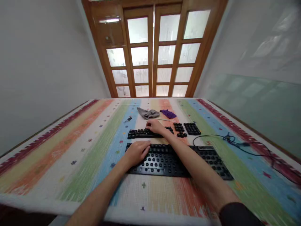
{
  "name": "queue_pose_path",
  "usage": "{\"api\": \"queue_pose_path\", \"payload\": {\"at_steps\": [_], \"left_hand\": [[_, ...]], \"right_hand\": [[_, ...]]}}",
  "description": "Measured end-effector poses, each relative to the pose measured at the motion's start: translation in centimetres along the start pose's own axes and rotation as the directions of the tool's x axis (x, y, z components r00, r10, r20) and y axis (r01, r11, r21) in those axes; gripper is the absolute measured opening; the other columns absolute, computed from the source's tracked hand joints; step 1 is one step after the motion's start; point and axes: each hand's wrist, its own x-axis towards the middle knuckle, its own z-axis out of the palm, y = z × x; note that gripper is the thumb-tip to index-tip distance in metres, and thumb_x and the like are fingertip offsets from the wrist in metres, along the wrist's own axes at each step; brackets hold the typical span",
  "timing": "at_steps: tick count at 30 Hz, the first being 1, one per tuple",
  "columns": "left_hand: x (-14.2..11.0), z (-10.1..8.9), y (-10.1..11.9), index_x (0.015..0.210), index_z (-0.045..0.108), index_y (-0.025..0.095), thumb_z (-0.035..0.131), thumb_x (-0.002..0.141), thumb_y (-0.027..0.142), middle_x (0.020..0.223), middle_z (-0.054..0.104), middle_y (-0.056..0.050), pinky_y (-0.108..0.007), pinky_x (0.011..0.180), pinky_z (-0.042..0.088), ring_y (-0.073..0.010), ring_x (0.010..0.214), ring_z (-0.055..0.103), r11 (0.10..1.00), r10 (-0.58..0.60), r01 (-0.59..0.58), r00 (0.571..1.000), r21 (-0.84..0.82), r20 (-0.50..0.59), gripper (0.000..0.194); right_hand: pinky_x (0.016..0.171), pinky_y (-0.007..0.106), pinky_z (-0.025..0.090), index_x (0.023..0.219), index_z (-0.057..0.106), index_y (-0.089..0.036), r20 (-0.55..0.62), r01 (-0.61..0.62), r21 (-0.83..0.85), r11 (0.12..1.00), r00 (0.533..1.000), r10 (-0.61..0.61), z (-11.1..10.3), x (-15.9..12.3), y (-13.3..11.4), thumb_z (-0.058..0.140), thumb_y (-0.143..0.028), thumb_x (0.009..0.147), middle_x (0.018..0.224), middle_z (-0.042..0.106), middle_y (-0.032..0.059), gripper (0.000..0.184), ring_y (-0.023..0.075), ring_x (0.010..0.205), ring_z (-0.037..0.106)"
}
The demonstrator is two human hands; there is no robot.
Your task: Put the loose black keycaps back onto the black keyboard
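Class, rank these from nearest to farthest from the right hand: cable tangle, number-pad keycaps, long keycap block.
1. Long keycap block: directly at the right hand.
2. Number-pad keycaps: off to the right.
3. Cable tangle: farthest right.

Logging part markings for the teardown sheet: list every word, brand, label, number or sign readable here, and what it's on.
None can be read.
Loose keycaps: any legends too small.
Keyboard: no brand or model legible.
Pale strip at its upper right: too small and blurred to tell if it bears text.
Striped cloth: star and cross motifs, no lettering.
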Motion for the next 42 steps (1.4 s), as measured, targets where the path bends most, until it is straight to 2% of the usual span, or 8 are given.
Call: {"api": "queue_pose_path", "payload": {"at_steps": [12,20,27,33,36,42], "left_hand": [[-0.2,-0.2,0.0,0.120,0.065,0.016,0.044,0.101,0.020,0.125,0.070,-0.012,-0.042,0.104,0.054,-0.0241,0.121,0.064,1.000,0.011,-0.011,1.000,0.007,-0.026,0.028],[-0.4,-0.8,0.1,0.134,0.057,0.016,0.041,0.103,0.022,0.140,0.061,-0.013,-0.045,0.114,0.044,-0.0236,0.133,0.055,0.999,-0.021,0.016,0.994,0.046,0.107,0.035],[-0.6,-1.0,0.2,0.139,0.054,0.018,0.037,0.106,0.025,0.145,0.056,-0.009,-0.043,0.118,0.039,-0.0207,0.139,0.048,0.998,-0.050,0.043,0.985,0.046,0.167,0.038],[-0.6,-0.8,0.1,0.142,0.051,0.021,0.037,0.106,0.027,0.148,0.053,-0.008,-0.045,0.120,0.035,-0.0207,0.142,0.045,0.998,-0.061,0.061,0.983,0.005,0.172,0.039],[-0.6,-0.8,0.0,0.140,0.053,0.020,0.039,0.105,0.028,0.149,0.052,-0.009,-0.048,0.120,0.033,-0.0226,0.142,0.044,0.996,-0.069,0.077,0.981,-0.037,0.182,0.038],[-0.6,-1.3,0.1,0.147,0.045,0.025,0.041,0.105,0.026,0.150,0.051,-0.007,-0.051,0.121,0.030,-0.0220,0.140,0.047,0.981,-0.091,0.119,0.980,-0.151,0.178,0.042]], "right_hand": [[0.071,0.025,0.045,0.080,0.073,-0.013,-0.098,0.018,0.076,0.997,0.995,-0.010,0.6,-0.1,0.1,0.072,-0.007,0.080,0.081,0.074,0.0065,0.006,0.0166,0.075,0.065],[0.070,0.025,0.049,0.091,0.070,-0.013,-0.174,0.082,0.159,0.984,0.983,-0.054,-0.4,-0.9,-0.7,0.067,-0.007,0.085,0.081,0.074,0.0051,0.009,0.0162,0.074,0.069],[0.079,0.030,0.051,0.092,0.070,-0.015,-0.161,0.202,0.135,0.970,0.970,-0.180,-1.8,-4.9,-2.2,0.069,-0.006,0.082,0.091,0.074,0.0069,0.013,0.0189,0.085,0.068],[0.080,0.031,0.052,0.096,0.068,-0.017,-0.161,0.356,0.100,0.929,0.927,-0.338,-2.5,-9.1,-3.2,0.066,-0.012,0.089,0.091,0.072,0.0065,0.009,0.0187,0.086,0.067],[0.082,0.032,0.053,0.099,0.067,-0.017,-0.163,0.394,0.096,0.914,0.912,-0.376,-2.6,-10.8,-4.0,0.063,-0.012,0.092,0.094,0.071,0.0079,0.010,0.0196,0.089,0.066],[0.082,0.034,0.054,0.106,0.066,-0.018,-0.157,0.420,0.095,0.902,0.901,-0.403,-2.5,-12.6,-5.0,0.060,-0.013,0.094,0.096,0.070,0.0078,0.014,0.0205,0.091,0.065]]}}
